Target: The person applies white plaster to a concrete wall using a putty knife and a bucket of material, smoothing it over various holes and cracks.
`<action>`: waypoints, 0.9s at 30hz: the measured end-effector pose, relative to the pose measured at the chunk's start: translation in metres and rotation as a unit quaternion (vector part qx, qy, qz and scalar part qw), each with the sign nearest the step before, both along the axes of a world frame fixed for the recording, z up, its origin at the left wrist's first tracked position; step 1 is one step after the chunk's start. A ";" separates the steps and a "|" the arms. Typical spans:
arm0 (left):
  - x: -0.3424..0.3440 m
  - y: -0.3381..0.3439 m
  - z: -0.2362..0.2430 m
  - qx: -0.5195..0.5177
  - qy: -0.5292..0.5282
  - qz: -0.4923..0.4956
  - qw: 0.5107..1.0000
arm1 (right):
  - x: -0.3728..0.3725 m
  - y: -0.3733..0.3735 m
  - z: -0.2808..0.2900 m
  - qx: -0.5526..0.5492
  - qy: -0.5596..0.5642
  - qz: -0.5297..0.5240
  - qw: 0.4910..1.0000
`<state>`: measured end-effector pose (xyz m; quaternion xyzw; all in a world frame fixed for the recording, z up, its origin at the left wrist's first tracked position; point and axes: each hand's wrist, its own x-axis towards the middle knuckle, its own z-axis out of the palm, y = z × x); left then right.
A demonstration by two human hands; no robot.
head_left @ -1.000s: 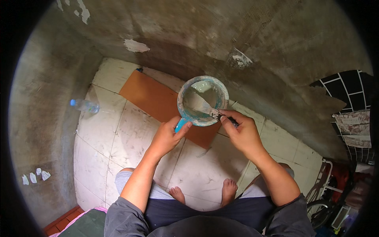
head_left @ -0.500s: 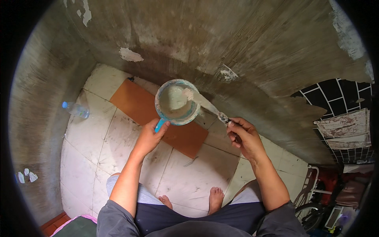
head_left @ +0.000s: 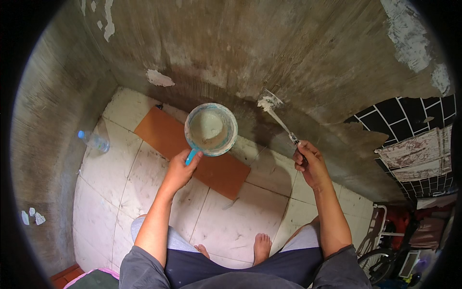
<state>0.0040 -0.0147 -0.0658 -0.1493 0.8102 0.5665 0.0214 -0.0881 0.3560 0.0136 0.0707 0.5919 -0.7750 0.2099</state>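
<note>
Patchy brown wall (head_left: 216, 43), pale tiled floor (head_left: 240, 214), orange board (head_left: 216, 176), hands (head_left: 181, 169) (head_left: 311, 164) gripping pot (head_left: 233, 130) left, scraper (head_left: 281, 123) right

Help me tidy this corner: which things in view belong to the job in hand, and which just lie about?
Seemingly in the job:
pot, in the left hand
scraper, in the right hand
paste, in the pot

Probably lying about:
bottle, on the floor
board, same, though its use is unclear
wheel, lower right

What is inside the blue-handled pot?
Inside the pot is pale paste, with smears around the inner wall. Whatever part of the bottom lies beneath the paste is hidden.
</note>
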 end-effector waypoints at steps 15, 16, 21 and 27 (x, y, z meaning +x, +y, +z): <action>-0.002 0.002 0.007 0.050 -0.049 0.013 0.997 | -0.028 -0.006 -0.016 0.215 0.101 -0.054 0.970; -0.002 0.003 0.008 0.053 -0.053 0.015 0.997 | -0.031 -0.005 -0.018 0.213 0.106 -0.055 0.970; -0.001 0.003 0.012 0.058 -0.071 0.016 0.996 | -0.045 0.001 -0.026 0.214 0.131 -0.057 0.966; -0.004 0.003 0.005 0.042 -0.056 0.009 0.998 | -0.049 -0.009 -0.024 0.177 0.142 -0.123 0.966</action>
